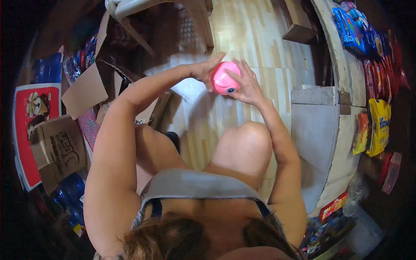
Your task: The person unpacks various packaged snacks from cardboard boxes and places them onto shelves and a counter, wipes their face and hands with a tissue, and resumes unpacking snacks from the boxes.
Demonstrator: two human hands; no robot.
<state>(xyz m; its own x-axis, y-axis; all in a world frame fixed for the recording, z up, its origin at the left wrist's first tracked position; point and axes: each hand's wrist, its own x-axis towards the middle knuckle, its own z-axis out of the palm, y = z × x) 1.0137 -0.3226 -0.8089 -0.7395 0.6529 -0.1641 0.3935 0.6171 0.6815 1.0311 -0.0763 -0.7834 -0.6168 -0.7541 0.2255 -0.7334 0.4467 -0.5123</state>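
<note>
A bright pink rounded object with a dark, eye-like round mark on its lower side is held out in front of my knees, above the floor. I cannot make out exactly what kind of thing it is. My left hand grips it from the left, thumb and fingers around its edge. On the other side, my right hand wraps it with the fingers across its top and right side. Both palms hide part of its surface.
Light wood-patterned floor lies below. Opened cardboard boxes crowd the left, with a plastic chair at upper left. On the right stands a white wooden shelf unit beside a yellow packet and blue packets.
</note>
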